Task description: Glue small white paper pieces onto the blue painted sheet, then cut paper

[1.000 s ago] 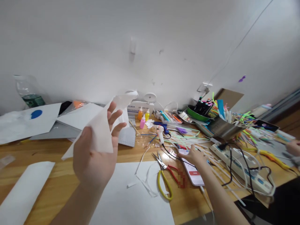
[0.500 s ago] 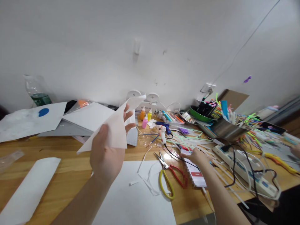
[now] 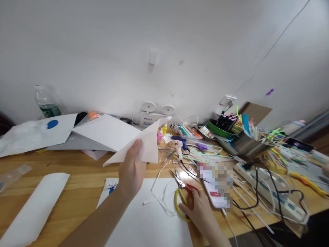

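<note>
My left hand [image 3: 132, 171] holds a white paper piece [image 3: 145, 145] raised above the table, thumb on its near face and the other fingers hidden behind it. My right hand [image 3: 199, 207] is at the handles of the scissors [image 3: 181, 184], which have one yellow and one red handle; its fingers are bent round them. The scissors' blades lie partly apart and point away from me. Beneath them is a large white sheet [image 3: 151, 226] with thin paper strips [image 3: 166, 199] on it. A phone [image 3: 216, 193] lies to the right of the scissors.
A white paper strip [image 3: 36, 209] lies at left. Behind are stacked sheets [image 3: 108, 132], a bottle [image 3: 47, 104] and glue guns [image 3: 179, 149]. At right are a power strip [image 3: 272, 195] with cables, a metal container [image 3: 249, 144] and pipe cleaners. Another person's hand [image 3: 326, 169] shows at the right edge.
My right hand has moved from the phone, down and left, to the scissors' handles. My left hand has shifted right with the paper piece.
</note>
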Action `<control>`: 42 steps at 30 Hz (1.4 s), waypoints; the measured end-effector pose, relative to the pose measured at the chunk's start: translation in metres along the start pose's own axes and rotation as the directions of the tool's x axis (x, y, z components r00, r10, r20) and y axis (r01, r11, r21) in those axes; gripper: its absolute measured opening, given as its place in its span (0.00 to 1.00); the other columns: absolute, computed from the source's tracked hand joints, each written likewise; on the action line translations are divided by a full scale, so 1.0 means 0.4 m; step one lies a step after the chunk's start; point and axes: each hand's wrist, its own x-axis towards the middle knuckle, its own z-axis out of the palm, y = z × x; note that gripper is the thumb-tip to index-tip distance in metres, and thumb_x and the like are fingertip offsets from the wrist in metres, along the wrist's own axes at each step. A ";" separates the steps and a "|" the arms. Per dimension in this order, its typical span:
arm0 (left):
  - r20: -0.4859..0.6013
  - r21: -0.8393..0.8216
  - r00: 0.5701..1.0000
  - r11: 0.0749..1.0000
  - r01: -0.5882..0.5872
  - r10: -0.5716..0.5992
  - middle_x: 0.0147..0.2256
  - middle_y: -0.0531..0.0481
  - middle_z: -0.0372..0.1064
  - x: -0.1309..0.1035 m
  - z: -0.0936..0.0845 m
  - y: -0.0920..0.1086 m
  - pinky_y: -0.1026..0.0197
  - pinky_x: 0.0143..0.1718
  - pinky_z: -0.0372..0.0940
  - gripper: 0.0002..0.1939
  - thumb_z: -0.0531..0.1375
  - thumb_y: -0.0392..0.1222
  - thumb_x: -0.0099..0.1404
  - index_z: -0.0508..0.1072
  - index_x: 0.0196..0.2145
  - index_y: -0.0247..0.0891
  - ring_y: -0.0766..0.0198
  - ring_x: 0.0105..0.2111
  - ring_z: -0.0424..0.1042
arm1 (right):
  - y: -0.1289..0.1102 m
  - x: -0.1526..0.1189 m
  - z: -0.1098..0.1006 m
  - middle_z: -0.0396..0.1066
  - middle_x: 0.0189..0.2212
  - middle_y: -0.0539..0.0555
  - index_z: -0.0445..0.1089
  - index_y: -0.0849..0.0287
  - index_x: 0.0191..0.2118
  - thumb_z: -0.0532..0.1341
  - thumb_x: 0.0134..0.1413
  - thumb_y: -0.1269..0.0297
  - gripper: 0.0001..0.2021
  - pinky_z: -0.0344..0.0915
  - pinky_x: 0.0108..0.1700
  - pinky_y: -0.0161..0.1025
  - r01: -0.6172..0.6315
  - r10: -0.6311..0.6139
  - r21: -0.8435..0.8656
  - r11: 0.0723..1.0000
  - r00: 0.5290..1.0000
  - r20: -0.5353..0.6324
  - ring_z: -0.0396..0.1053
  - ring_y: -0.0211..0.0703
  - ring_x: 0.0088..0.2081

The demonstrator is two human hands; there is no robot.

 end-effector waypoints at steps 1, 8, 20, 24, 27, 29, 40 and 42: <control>-0.001 -0.002 1.000 1.000 0.003 -0.003 0.50 0.42 0.64 -0.002 0.001 0.001 0.49 0.50 0.58 0.19 0.57 0.48 0.54 0.72 0.39 0.33 0.48 0.54 0.56 | 0.000 0.002 0.003 0.65 0.42 0.65 0.61 0.70 0.48 0.58 0.42 0.59 0.27 0.58 0.48 0.43 -0.017 0.017 -0.006 1.000 1.000 0.001 0.64 0.53 0.44; 0.003 -0.037 1.000 0.999 0.012 -0.012 0.48 0.41 0.65 -0.010 0.004 0.011 0.51 0.49 0.59 0.19 0.57 0.47 0.53 0.72 0.39 0.32 0.50 0.52 0.58 | 0.015 0.029 -0.029 0.69 0.34 0.62 0.66 0.66 0.37 0.57 0.39 0.61 0.17 0.61 0.40 0.42 0.026 -0.025 -0.065 0.998 1.000 0.017 0.66 0.53 0.39; -0.014 -0.056 1.000 0.998 0.014 -0.015 0.46 0.43 0.68 0.009 -0.007 -0.011 0.52 0.50 0.58 0.20 0.57 0.46 0.54 0.69 0.44 0.35 0.53 0.51 0.60 | 0.052 0.031 -0.144 0.54 0.16 0.44 0.63 0.60 0.30 0.61 0.36 0.56 0.15 0.55 0.21 0.34 -0.124 0.237 0.546 0.829 0.961 -0.140 0.56 0.36 0.18; -0.052 -0.057 0.998 0.998 0.021 -0.024 0.46 0.44 0.68 0.019 -0.016 -0.026 0.53 0.50 0.58 0.21 0.57 0.45 0.55 0.68 0.46 0.36 0.54 0.51 0.61 | -0.035 0.079 -0.089 0.47 0.14 0.42 0.54 0.57 0.21 0.66 0.32 0.56 0.18 0.46 0.17 0.30 -0.159 0.262 0.844 0.512 0.965 0.023 0.48 0.31 0.16; -0.080 -0.054 0.997 0.999 0.011 -0.015 0.46 0.44 0.68 0.030 -0.024 -0.030 0.54 0.50 0.58 0.20 0.56 0.44 0.56 0.68 0.46 0.36 0.55 0.51 0.61 | -0.125 0.130 -0.066 0.46 0.14 0.40 0.53 0.56 0.21 0.66 0.25 0.46 0.25 0.41 0.16 0.30 -0.167 0.025 0.975 0.145 0.986 0.165 0.42 0.28 0.14; -0.105 -0.051 0.994 0.999 0.007 -0.012 0.46 0.44 0.67 0.038 -0.028 -0.030 0.54 0.51 0.57 0.19 0.57 0.43 0.56 0.68 0.45 0.36 0.55 0.51 0.61 | -0.185 0.160 -0.062 0.43 0.13 0.39 0.53 0.55 0.22 0.64 0.19 0.38 0.29 0.42 0.16 0.30 -0.178 -0.064 0.981 0.080 0.981 0.183 0.39 0.28 0.14; -0.085 -0.019 0.996 0.999 -0.032 0.030 0.48 0.44 0.66 0.076 -0.046 -0.043 0.56 0.53 0.55 0.18 0.56 0.46 0.57 0.71 0.43 0.35 0.55 0.53 0.59 | -0.326 0.274 -0.056 0.53 0.20 0.45 0.66 0.60 0.37 0.60 0.39 0.44 0.24 0.48 0.20 0.31 -0.269 -0.496 0.951 -0.156 0.853 0.160 0.51 0.30 0.18; -0.101 -0.006 0.995 1.000 -0.019 0.018 0.48 0.45 0.66 0.078 -0.046 -0.054 0.56 0.54 0.54 0.19 0.56 0.48 0.57 0.70 0.43 0.35 0.56 0.54 0.58 | -0.325 0.275 -0.059 0.51 0.20 0.45 0.67 0.61 0.38 0.60 0.44 0.49 0.20 0.49 0.22 0.32 -0.341 -0.568 0.925 -0.167 0.800 0.193 0.50 0.30 0.19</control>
